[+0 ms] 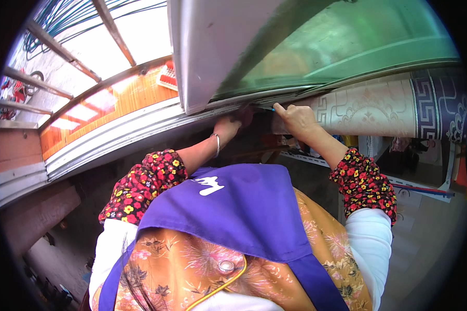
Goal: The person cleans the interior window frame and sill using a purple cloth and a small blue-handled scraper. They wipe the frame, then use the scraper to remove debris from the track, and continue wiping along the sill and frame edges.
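Observation:
My right hand point(300, 119) is closed around a thin tool point(265, 108) with a bit of blue showing at its grip. The tool's slender end points left into the sliding window's track point(128, 132); its exact kind is too small to tell. Just left of it, my left hand point(226, 130), with a silver bangle at the wrist, holds a dark reddish cloth point(246, 116) against the inner edge of the track. Shadow hides the fingertips and part of the cloth. Above both hands stands the window sash, with its pale frame point(206, 46) and green-tinted glass point(350, 50).
Beyond the open part of the window are metal bars point(62, 50) and an orange wood-grain ledge point(113, 99) bearing a red-and-white object point(167, 76). A large roll of patterned material point(369, 107) lies along the sill at right. Beneath it runs a perforated metal rack point(420, 186).

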A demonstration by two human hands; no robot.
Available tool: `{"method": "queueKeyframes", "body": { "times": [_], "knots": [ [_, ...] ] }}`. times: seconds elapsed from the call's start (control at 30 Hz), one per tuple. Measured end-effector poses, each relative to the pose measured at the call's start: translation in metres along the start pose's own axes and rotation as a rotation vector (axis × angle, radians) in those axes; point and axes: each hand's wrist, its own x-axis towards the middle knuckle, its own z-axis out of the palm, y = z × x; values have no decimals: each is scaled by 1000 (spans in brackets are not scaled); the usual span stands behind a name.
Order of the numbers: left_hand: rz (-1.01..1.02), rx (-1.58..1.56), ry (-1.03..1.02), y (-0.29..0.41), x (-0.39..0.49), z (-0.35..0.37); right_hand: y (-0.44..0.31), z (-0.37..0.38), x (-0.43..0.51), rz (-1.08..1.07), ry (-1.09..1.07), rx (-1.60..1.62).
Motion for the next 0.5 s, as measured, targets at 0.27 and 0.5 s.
{"method": "queueKeyframes", "body": {
  "times": [0.27, 0.5],
  "knots": [
    [-32, -429, -294, 55, -13, 6, 40, 23, -12, 80, 43, 13],
    [-50, -383, -346, 57, -13, 22, 43, 8, -8, 122, -117, -19]
  ]
}}
